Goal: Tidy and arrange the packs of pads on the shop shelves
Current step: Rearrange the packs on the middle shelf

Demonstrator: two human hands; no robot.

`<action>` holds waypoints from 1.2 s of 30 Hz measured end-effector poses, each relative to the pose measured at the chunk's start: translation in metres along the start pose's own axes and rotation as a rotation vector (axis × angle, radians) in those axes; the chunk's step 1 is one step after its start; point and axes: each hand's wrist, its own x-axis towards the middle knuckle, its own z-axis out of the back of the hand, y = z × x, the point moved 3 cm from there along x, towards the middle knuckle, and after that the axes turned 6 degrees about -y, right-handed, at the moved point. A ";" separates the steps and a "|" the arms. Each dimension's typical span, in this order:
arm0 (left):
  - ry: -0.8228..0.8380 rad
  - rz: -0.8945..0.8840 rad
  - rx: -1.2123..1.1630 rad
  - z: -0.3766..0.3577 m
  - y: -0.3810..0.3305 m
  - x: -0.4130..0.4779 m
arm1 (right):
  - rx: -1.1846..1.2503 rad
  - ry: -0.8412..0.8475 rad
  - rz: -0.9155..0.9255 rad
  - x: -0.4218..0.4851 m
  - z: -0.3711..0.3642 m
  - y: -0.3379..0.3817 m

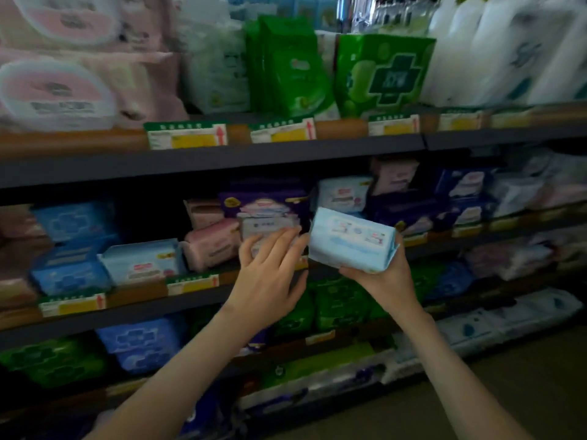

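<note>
The blue pack (pixel 351 239) is gripped from beneath by the right hand (pixel 379 276), just right of the purple pack (pixel 263 200) (middle shelf (pixel 158 304)). Fingers of the left hand (pixel 270 281) are laid straight on a white pack (pixel 270 224) below it.

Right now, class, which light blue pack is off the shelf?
The held light blue pack, gripped from below by the right hand. The shelved light blue pack farther left sits on the middle shelf.
</note>
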 end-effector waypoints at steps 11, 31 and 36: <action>0.007 -0.030 -0.190 -0.123 -0.163 0.121 | -0.116 -0.043 -0.016 0.073 0.200 -0.059; 0.076 -0.387 -0.501 -0.287 -0.336 0.313 | -0.355 -0.115 0.115 0.161 0.436 -0.148; -0.002 -0.295 -0.400 -0.308 -0.383 0.326 | -0.900 0.036 0.575 0.199 0.468 -0.165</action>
